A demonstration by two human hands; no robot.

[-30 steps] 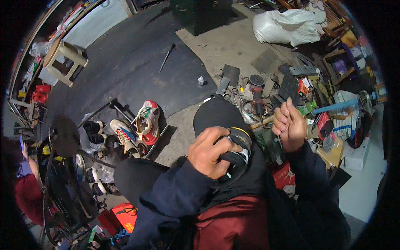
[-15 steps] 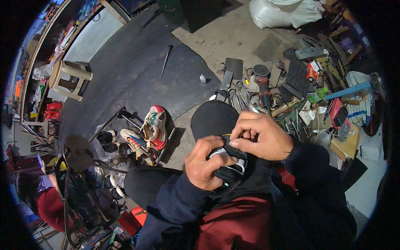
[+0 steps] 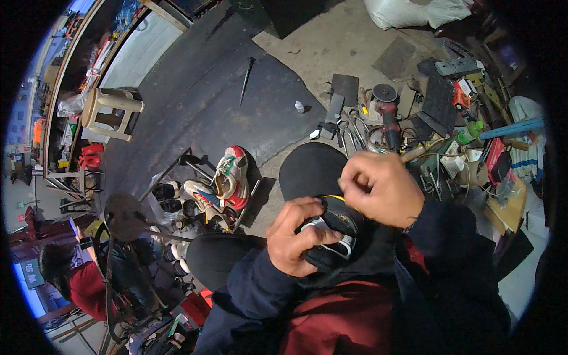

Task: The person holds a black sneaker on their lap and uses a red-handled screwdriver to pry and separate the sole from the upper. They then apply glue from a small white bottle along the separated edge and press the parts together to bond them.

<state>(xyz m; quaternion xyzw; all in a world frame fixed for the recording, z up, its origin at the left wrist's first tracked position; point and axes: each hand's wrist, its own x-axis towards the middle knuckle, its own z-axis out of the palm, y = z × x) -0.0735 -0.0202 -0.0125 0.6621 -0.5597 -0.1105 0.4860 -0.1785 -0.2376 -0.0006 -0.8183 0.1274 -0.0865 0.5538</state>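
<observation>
My left hand (image 3: 290, 239) is closed around a black shoe (image 3: 343, 220) with white trim, held over my lap, its thumb pressed across the upper part. A thin yellow strip or thread (image 3: 335, 197) shows along the shoe's far edge. Just right of and beyond the shoe, my right hand (image 3: 384, 188) is curled into a fist. Whatever its fingers grip, if anything, is hidden from view. Part of the shoe lies behind the left fingers.
Coloured sneakers (image 3: 231, 177) stand on the floor to the left, near a metal stand (image 3: 123, 216). An angle grinder (image 3: 389, 121) and assorted tools lie at right. A plastic stool (image 3: 112, 112), a small white bottle (image 3: 299, 106) and a person in red (image 3: 89, 290) are also in view.
My right hand has pulled away from the shoe, slightly up and right, and curled tighter. More of the shoe is uncovered. The whole view has shifted, moving the surroundings rightward.
</observation>
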